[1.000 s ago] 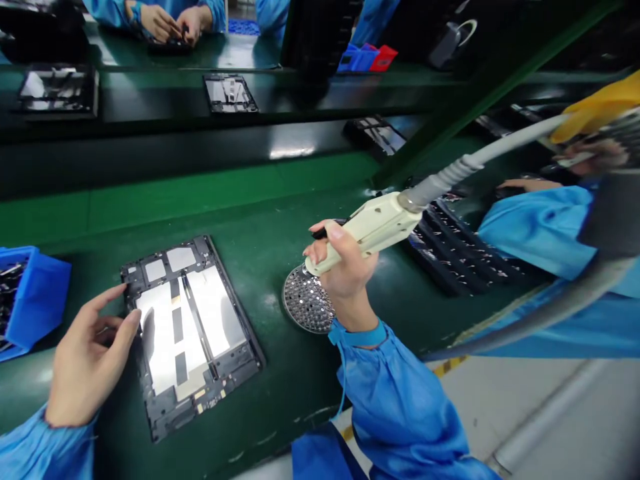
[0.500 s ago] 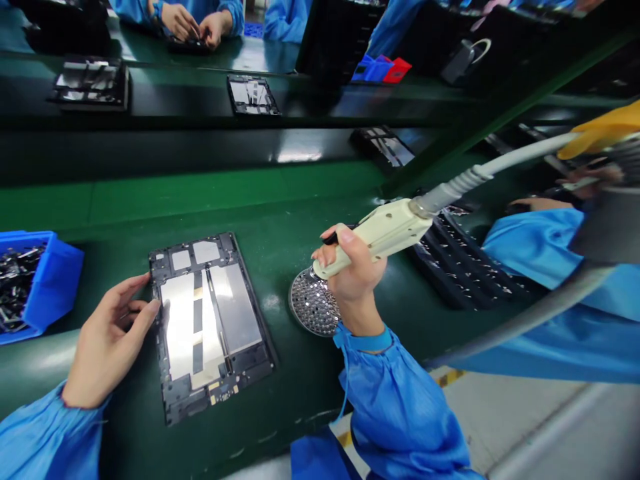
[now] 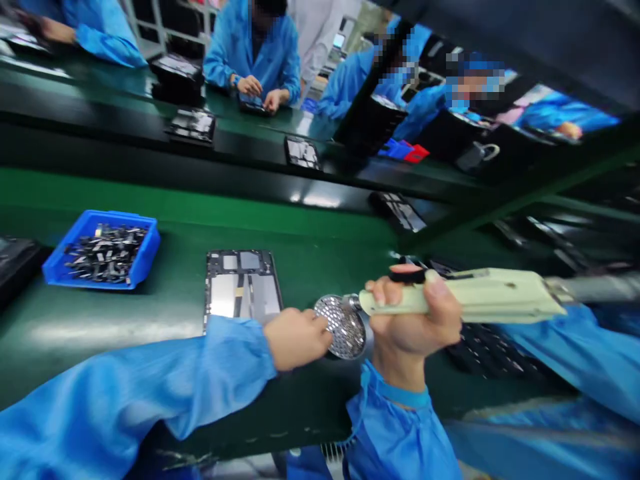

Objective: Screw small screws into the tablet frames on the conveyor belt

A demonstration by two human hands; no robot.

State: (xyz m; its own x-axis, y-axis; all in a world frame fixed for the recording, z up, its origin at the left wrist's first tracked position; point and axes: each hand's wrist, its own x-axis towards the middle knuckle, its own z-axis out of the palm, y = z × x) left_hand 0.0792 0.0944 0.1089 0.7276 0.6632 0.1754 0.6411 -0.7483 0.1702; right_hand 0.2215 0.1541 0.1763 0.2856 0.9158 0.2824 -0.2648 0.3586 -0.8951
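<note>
My right hand (image 3: 413, 320) is wrapped around a cream-coloured electric screwdriver (image 3: 493, 293), whose tip points left over a round metal screw dish (image 3: 345, 320). Small shiny pieces that look like screws fill the dish's holes. At the dish's left rim, my left hand (image 3: 300, 339) is closed with its fingertips turned down; what they hold, if anything, is hidden. Behind my left forearm lies an opened tablet (image 3: 223, 293) with silver battery panels, its lower part covered by the sleeve.
A blue bin (image 3: 137, 270) of small dark parts stands at the left. More tablet units (image 3: 303, 153) sit on the raised shelf, and a black tray (image 3: 493, 353) lies at the right. Several co-workers in blue work across the bench, with another person's sleeve (image 3: 575, 340) close on my right.
My left hand has left the tablet's edge and crossed right to the screw dish, closing its fingers. The screwdriver has swung to nearly level. My view has tilted up and turned left.
</note>
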